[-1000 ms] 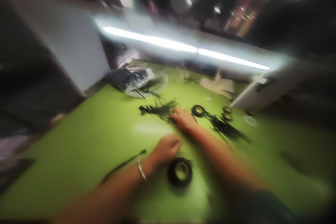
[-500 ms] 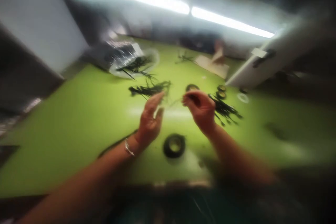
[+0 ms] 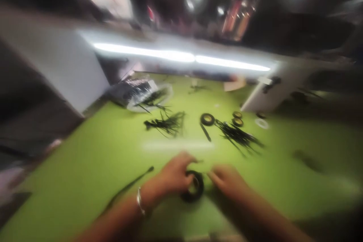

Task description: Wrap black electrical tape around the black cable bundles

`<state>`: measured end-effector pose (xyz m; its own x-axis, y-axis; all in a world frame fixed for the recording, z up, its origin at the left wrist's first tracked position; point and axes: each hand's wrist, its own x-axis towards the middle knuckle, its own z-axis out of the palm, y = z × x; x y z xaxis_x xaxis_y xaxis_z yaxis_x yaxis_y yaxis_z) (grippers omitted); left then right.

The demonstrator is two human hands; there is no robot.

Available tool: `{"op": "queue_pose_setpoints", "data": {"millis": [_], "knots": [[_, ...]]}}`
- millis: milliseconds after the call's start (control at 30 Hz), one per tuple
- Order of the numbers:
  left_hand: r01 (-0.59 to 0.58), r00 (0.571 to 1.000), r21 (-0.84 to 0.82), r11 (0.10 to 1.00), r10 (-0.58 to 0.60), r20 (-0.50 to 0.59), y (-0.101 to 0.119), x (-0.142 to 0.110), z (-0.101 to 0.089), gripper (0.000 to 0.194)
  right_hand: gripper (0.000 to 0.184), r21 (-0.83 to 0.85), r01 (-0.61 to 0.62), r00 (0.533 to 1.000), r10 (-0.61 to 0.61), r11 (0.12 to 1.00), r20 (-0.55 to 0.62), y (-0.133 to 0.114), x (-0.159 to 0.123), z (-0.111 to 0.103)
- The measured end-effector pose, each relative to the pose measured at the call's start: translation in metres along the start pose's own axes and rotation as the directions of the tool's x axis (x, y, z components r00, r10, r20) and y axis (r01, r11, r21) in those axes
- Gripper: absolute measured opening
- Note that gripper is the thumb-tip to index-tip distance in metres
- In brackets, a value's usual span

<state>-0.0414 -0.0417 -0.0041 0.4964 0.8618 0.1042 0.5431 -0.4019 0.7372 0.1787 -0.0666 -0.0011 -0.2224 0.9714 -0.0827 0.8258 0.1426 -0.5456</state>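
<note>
A roll of black tape [image 3: 200, 191] is near the front of the green table. My left hand [image 3: 177, 174], with a bracelet at the wrist, is at its upper left side. The thumb is by the roll's hole and the fingers curve over the top, where a small dark bit shows at the fingertips. Just right of the roll, my right hand [image 3: 228, 179] has its fingers pressed together; blur hides what, if anything, they pinch. A dark cable [image 3: 129, 187] lies left of my left forearm.
Ahead on the green table [image 3: 121, 143] lie two bundles of black cables, one left [image 3: 167, 124] and one right [image 3: 241, 136]. Another black tape roll [image 3: 207, 119] and small rolls [image 3: 237, 121] sit nearby. A clear plastic bag [image 3: 136, 96] stands back left, a white panel [image 3: 255, 92] back right.
Both hands have come down and back toward the front, from beside the cable bundles to the near tape roll. The left hand now touches the roll. The camera view has tilted up.
</note>
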Motion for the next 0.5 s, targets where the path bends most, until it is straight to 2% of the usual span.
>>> {"op": "queue_pose_setpoints", "data": {"millis": [67,133,200,300,400,500], "knots": [[0.06,0.994,0.095,0.994,-0.068,0.088,-0.004,-0.002,0.005,0.028,0.032,0.042,-0.013,1.0,0.014,0.999,-0.012,0.008,-0.001,0.004],[0.112,0.988,0.148,0.983,-0.125,0.087,-0.008,-0.002,0.011,0.018,0.031,0.073,-0.013,0.999,0.016,0.997,-0.039,0.011,0.002,0.005],[0.12,0.99,0.123,0.985,-0.127,0.055,-0.01,0.001,0.015,0.012,0.033,0.101,-0.014,0.997,0.021,0.995,-0.068,0.012,0.007,0.002],[0.13,0.979,-0.025,0.991,-0.132,-0.154,-0.011,0.008,0.015,0.011,0.033,0.244,-0.049,0.995,0.069,0.969,-0.074,0.005,0.018,-0.005],[0.114,0.906,-0.222,0.968,-0.193,-0.376,-0.014,0.013,0.009,0.017,0.031,0.443,-0.101,0.994,0.107,0.891,0.011,-0.012,0.031,-0.011],[0.078,0.864,-0.316,0.946,-0.222,-0.451,-0.019,0.015,0.006,0.023,0.031,0.57,-0.002,0.997,-0.04,0.822,0.061,-0.032,0.043,-0.009]]}}
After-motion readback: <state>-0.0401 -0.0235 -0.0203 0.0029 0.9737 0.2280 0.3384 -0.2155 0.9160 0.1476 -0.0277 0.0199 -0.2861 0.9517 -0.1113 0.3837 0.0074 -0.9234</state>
